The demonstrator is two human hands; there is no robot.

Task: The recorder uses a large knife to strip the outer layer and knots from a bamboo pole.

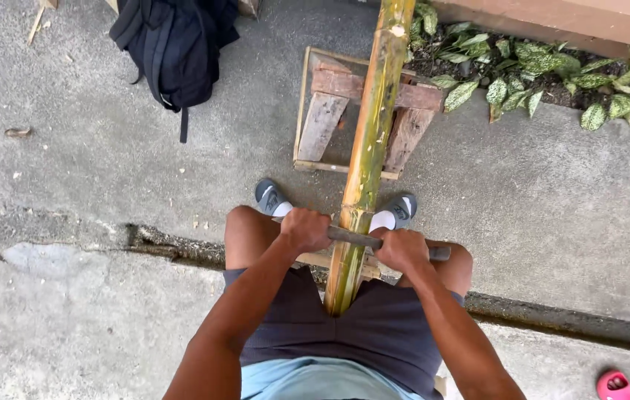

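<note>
A long green-yellow bamboo pole (371, 133) runs from between my legs up over a wooden sawhorse (324, 118). A dark metal blade (352, 237) lies crosswise on the pole. My left hand (304, 228) grips one end of the blade, left of the pole. On the pole's other side, my right hand (401, 249) grips the opposite end, whose tip sticks out past my knee. I sit astride the pole in dark shorts, grey shoes on the concrete.
A black backpack (175, 46) lies on the concrete at the top left. Spotted-leaf plants (544, 74) grow along a wall base at the top right. A crack (159, 241) runs across the floor. A pink sandal (614, 385) shows at the bottom right.
</note>
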